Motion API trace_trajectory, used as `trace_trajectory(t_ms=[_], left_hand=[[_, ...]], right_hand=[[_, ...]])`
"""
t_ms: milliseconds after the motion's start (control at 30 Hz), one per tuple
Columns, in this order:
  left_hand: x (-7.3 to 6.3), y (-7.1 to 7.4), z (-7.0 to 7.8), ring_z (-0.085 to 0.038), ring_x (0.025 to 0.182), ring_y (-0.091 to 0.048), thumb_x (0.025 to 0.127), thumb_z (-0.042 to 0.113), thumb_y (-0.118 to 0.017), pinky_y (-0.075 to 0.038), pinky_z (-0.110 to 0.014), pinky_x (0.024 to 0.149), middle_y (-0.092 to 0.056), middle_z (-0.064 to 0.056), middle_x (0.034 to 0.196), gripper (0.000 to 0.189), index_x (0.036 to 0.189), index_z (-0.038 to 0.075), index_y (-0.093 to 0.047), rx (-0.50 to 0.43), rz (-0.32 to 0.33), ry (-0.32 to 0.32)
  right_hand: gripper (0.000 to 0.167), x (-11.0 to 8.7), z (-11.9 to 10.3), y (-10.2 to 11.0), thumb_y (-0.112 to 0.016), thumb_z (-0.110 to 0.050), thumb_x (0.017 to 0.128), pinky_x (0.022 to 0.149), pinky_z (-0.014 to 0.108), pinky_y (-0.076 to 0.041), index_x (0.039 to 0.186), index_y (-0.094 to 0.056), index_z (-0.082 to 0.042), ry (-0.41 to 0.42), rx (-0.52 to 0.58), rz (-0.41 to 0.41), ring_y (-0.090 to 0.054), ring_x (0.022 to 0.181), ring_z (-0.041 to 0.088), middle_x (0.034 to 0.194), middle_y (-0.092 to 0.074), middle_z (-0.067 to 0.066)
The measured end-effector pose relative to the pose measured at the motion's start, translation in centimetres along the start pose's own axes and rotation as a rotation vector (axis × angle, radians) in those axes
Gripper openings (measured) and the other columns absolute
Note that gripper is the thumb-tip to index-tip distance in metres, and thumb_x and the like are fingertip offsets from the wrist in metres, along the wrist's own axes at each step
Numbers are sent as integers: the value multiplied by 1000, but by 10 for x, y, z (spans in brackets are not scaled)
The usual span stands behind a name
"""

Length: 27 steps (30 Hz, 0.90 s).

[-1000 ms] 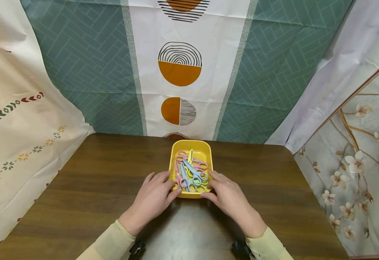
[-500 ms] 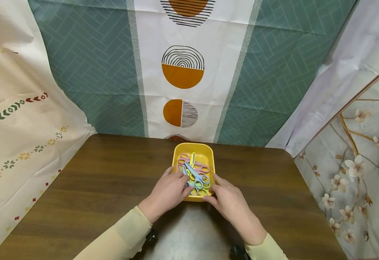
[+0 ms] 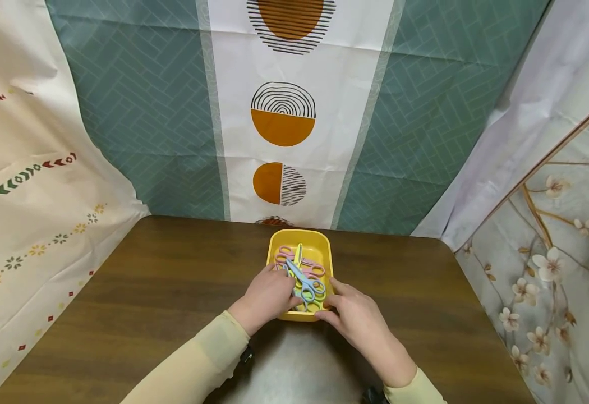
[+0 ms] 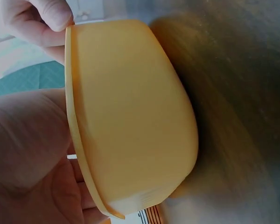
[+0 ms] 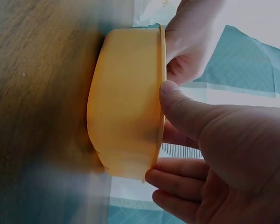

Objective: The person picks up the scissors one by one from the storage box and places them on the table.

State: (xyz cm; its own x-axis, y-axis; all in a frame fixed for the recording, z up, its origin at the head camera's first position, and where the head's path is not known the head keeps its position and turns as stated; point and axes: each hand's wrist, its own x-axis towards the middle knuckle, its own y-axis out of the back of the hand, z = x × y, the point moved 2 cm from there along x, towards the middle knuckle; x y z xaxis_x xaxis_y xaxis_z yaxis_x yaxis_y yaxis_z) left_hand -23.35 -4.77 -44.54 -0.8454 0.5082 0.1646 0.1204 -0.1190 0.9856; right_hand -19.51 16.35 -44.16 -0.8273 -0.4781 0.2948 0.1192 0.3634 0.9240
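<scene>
The yellow tray [image 3: 298, 317] sits on the worktop [image 3: 183, 269] in front of me, a jumble of scissors [image 3: 297, 271] lying inside it; my right hand [image 3: 362, 322] grips its near right corner, thumb and fingers at the rim, presumably to keep it steady; my left hand [image 3: 269, 297] dips in at the left among the scissors, fingers hidden, so I cannot tell whether they pinch anything.

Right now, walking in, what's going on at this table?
Someone is busy with a yellow tray of colourful scissors on a brown table. The right hand holds the tray at its near right corner. The left hand reaches in among the scissors; its fingertips are hidden, so I can't tell whether it grips any pair.
</scene>
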Motion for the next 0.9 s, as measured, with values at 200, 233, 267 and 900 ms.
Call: trace_trajectory(t_ms=[200,233,267,900], left_hand=[[2,-1,3,-30,102,-75,92,51,-89,-49,-51,113,-79,-10,100,45,99,8,-82,53,-39,13],[2,-1,3,-30,103,-75,92,52,-89,-49,-51,114,-79,-10,102,46,102,8,-82,56,-50,18],[3,-1,3,-31,105,-75,92,52,-89,-48,-51,114,-79,-11,105,47,105,8,-82,57,-61,24],[14,-9,1,-33,114,-73,88,52,-93,-43,-55,120,-76,-14,119,63,131,10,-74,119,-152,60]], right_hand=[[24,-3,1,-3,-91,-39,91,87,51,-63,92,-84,-15,-8,-9,3,-73,125,37,145,-69,23],[24,-3,1,-3,-90,-39,92,88,51,-63,92,-85,-15,-9,-7,0,-73,125,38,145,-69,23],[24,-3,0,-3,-90,-39,92,88,51,-63,93,-85,-15,-8,-7,1,-73,125,38,145,-69,24],[25,-2,0,-2,-90,-38,92,89,52,-62,96,-85,-14,3,-19,5,-73,125,37,146,-68,24]])
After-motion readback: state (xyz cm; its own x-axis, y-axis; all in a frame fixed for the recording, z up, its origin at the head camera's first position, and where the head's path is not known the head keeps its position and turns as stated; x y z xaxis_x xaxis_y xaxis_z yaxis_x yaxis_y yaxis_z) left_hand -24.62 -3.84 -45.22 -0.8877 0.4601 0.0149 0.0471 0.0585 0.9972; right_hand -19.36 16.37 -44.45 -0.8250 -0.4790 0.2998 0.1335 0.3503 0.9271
